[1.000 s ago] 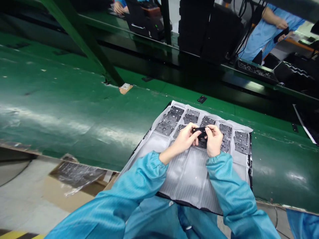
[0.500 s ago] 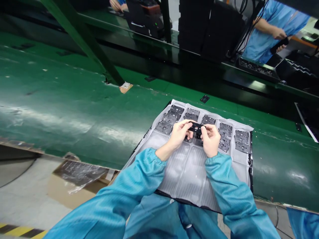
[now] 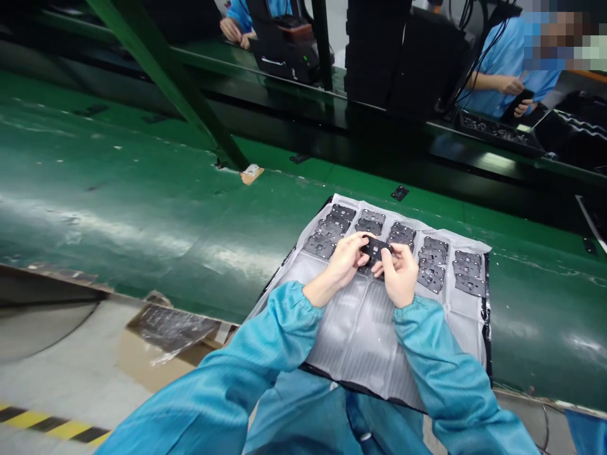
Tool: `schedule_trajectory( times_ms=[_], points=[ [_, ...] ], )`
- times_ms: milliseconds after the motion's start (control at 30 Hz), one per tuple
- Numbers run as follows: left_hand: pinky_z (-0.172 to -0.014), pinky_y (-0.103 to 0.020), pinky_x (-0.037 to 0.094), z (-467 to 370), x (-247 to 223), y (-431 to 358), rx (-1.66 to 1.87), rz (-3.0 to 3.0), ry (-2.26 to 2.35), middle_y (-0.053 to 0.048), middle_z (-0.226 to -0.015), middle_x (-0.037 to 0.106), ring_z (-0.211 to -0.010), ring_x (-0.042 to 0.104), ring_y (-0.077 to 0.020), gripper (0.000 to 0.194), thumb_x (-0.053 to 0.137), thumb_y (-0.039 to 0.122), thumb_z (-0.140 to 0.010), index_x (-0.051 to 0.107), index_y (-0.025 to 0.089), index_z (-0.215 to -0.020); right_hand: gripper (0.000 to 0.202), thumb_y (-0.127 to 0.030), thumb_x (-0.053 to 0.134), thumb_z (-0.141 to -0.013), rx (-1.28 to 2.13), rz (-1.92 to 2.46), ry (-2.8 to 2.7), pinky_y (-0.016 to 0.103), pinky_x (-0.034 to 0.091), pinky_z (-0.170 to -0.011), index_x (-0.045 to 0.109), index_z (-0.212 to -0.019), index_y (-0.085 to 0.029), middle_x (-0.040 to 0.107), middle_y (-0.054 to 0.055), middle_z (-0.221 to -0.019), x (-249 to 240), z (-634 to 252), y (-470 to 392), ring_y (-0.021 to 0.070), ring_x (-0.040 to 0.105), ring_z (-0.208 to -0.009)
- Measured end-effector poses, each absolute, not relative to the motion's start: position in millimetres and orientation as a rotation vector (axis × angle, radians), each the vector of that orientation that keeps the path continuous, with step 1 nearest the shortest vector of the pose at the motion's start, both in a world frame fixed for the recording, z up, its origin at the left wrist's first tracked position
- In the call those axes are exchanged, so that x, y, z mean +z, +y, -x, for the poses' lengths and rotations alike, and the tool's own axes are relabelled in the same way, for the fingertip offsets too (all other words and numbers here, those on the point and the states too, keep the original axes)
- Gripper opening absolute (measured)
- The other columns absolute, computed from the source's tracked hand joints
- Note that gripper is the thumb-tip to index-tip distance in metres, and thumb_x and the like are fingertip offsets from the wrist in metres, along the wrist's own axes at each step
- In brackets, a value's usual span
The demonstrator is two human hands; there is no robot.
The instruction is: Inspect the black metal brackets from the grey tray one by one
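Observation:
Between my two hands is a thin black plate with small cut-outs (image 3: pixel 376 248), raised a little above a tray. My left hand (image 3: pixel 345 262) pinches its left end between thumb and fingers. At the other end, the thumb and fingers of my right hand (image 3: pixel 401 272) close on it. Below lies the tray lined with a whitish translucent sheet (image 3: pixel 367 328), its black edge showing. Similar black plates (image 3: pixel 431 262) overlap in several columns across its far half. My hands hide part of the middle columns.
The tray rests on a green bench (image 3: pixel 165 208) and overhangs its front edge. A slanted green post (image 3: pixel 175 88) stands left. Single black parts (image 3: pixel 399 193) lie on the green strip behind. Across the line, a co-worker's hands (image 3: pixel 515 95) hold a dark object. An open cardboard box (image 3: pixel 152 354) sits below left.
The view has shifted slightly, so the scene sits a little lower and further right. Both hands keep hold of the black plate, and my right fingers have shifted beneath it.

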State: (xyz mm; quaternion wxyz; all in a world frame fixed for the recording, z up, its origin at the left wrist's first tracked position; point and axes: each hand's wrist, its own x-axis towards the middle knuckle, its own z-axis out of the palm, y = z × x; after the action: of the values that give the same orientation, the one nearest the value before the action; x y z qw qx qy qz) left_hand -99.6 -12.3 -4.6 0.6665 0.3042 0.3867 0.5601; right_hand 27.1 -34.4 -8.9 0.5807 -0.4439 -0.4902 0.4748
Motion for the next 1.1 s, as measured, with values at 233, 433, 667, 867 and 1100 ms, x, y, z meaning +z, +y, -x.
schedule_trajectory(
  times_ms=[233,433,667,867,1100],
  points=[
    [-0.037,-0.018,0.017,100.2,-2.2,-13.2,1.247,-0.672,0.853,0.003,-0.063,0.052,-0.037,0.03,-0.0008,0.022,0.062,0.027,-0.07,0.063,0.011,-0.086,0.027,-0.041,0.063,-0.085,1.128,1.02,-1.132,0.024,0.056,-0.044,0.049,-0.092,-0.02,0.06,-0.005,-0.058,-7.9,-25.1,-37.4,0.0134,0.064,-0.047],
    [-0.037,-0.015,0.017,99.8,1.7,-14.8,1.253,-0.673,0.842,0.005,-0.058,0.045,-0.038,0.028,-0.0003,0.023,0.063,0.022,-0.068,0.064,0.011,-0.088,0.027,-0.042,0.063,-0.085,1.115,0.992,-1.114,0.023,0.057,-0.044,0.049,-0.091,-0.019,0.059,-0.004,-0.062,-5.4,-24.4,-36.8,0.0128,0.065,-0.049],
    [-0.033,-0.015,0.022,102.4,4.4,-18.6,1.317,-0.826,0.967,0.003,-0.052,0.049,-0.037,0.038,-0.0048,0.028,0.066,0.035,-0.073,0.067,0.012,-0.09,0.028,-0.044,0.062,-0.085,1.158,0.966,-1.074,0.021,0.056,-0.045,0.049,-0.09,-0.019,0.058,-0.005,-0.065,-8.5,-23.4,-35.2,0.0115,0.065,-0.05],
    [-0.032,-0.015,0.021,105.7,1.1,-16.5,1.325,-0.87,1.035,0.005,-0.046,0.045,-0.033,0.035,-0.0048,0.021,0.064,0.031,-0.074,0.066,0.013,-0.084,0.029,-0.047,0.059,-0.086,1.189,0.965,-1.146,0.021,0.056,-0.047,0.049,-0.09,-0.02,0.06,-0.005,-0.061,-12.7,-24.0,-36.2,0.0115,0.064,-0.049],
    [-0.036,-0.016,0.025,106.8,-1.1,-17.7,1.294,-0.925,1.007,0.006,-0.048,0.043,-0.035,0.036,-0.0047,0.018,0.061,0.021,-0.072,0.066,0.013,-0.087,0.028,-0.047,0.056,-0.087,1.205,0.993,-1.195,0.021,0.056,-0.048,0.05,-0.088,-0.02,0.061,-0.004,-0.058,-14.8,-24.4,-38.3,0.012,0.065,-0.05]
  ],
)
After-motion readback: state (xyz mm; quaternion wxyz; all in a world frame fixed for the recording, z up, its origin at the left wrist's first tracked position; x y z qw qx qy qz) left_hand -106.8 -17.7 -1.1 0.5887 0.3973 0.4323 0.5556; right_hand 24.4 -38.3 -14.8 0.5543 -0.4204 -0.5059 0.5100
